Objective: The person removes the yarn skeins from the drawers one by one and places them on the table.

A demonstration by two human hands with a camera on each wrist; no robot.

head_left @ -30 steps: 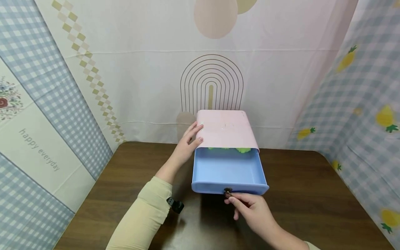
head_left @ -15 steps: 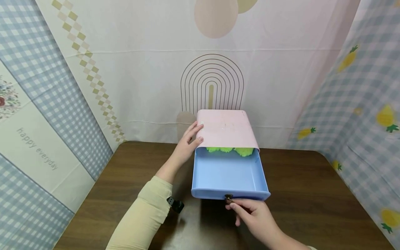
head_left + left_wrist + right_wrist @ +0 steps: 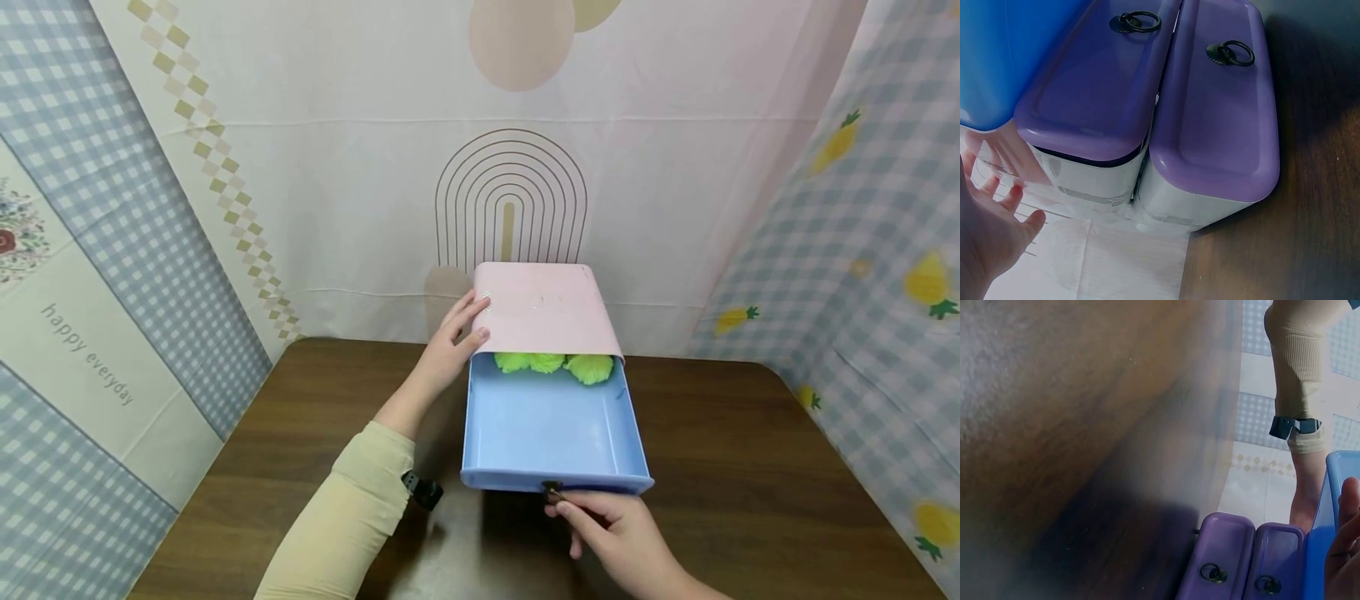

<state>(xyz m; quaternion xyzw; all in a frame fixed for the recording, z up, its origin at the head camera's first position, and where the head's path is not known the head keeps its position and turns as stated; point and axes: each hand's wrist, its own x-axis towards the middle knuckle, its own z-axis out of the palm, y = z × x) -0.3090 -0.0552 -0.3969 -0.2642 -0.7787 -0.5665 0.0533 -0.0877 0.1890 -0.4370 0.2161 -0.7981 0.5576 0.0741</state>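
Note:
A small drawer cabinet [image 3: 543, 304] with a pink top stands on the table. Its top blue drawer [image 3: 547, 429] is pulled well out, and several bright green, frilly-edged things [image 3: 591, 367] lie at the back, partly hidden under the pink top. My left hand [image 3: 444, 354] rests against the cabinet's left side, its fingers spread, fingertips at the top edge. At the drawer's front, my right hand [image 3: 622, 533] pinches the dark ring pull [image 3: 553, 493] between thumb and fingers. Two closed purple drawers [image 3: 1213, 131] with ring pulls show below the blue one in the wrist views.
The brown wooden table [image 3: 750, 483] carries the cabinet near its back edge. Patterned cloth [image 3: 360, 167] hangs behind and along both sides. A dark band with a black box [image 3: 427, 494] is strapped on the left wrist over the sleeve.
The right hand has drawn the blue drawer further toward me, and more of the green things shows. The left hand stays in place on the cabinet.

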